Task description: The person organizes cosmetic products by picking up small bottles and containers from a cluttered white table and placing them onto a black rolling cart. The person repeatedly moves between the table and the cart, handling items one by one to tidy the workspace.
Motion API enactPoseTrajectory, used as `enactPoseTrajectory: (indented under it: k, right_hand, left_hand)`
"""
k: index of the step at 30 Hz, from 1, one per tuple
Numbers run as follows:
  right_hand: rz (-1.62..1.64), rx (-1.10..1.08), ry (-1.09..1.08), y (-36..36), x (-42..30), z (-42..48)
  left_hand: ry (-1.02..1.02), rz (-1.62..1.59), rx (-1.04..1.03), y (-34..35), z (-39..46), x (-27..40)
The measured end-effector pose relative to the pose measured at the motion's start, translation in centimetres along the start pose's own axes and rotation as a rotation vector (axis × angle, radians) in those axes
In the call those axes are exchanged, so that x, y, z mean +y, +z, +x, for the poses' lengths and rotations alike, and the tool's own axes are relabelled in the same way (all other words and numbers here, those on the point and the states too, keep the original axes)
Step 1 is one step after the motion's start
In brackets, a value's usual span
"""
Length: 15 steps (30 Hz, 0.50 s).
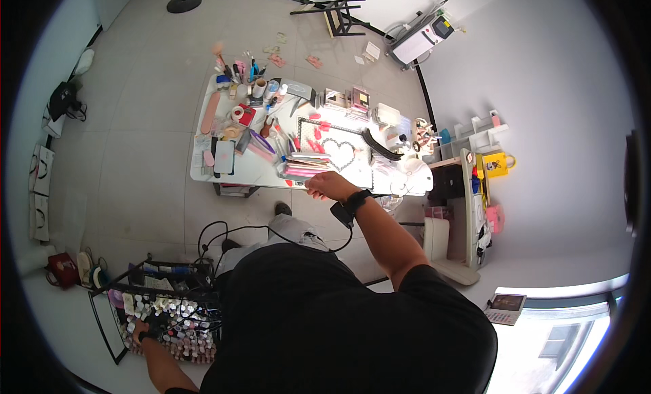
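Observation:
My left hand (139, 331) reaches into a black metal-framed cart (116, 338) at the lower left. Around it are many small bottles (190, 343), packed closely, and dark cables run nearby. Whether its fingers hold anything is too small to tell. My right hand (328, 186), fingers curled, is over the near edge of a white table (254, 180). Just beyond it lies a stack of pink and white booklets or sample cards (307, 166). A black wrist strap (356, 202) with a cabled box circles my right wrist. Whether this hand grips something is hidden by the curl.
Cups, brushes and tools (249, 71) crowd the table's far left. A curved black lamp bar (381, 146) arches over its right side. A cream chair (447, 256) stands at right, near a yellow bag (498, 165). Black cable (285, 236) loops across my lap.

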State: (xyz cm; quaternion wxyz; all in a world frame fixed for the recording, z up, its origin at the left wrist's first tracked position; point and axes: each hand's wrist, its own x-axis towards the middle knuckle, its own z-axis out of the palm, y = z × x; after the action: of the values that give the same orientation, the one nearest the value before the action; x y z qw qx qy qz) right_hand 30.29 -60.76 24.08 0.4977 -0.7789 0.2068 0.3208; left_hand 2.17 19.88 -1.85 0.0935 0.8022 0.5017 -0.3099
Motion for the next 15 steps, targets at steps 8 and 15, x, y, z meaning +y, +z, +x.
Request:
enactPoseTrajectory:
  k: [8,15]
  right_hand:
    - [0.061,0.028,-0.016,-5.5,3.6,1.6]
    - [0.214,0.114,0.025,-14.7,8.2,4.8]
  left_hand:
    - [0.295,0.395,0.166,-4.2,-4.1,0.2]
    - [0.278,-1.042,0.143,-6.4,-10.7,10.3]
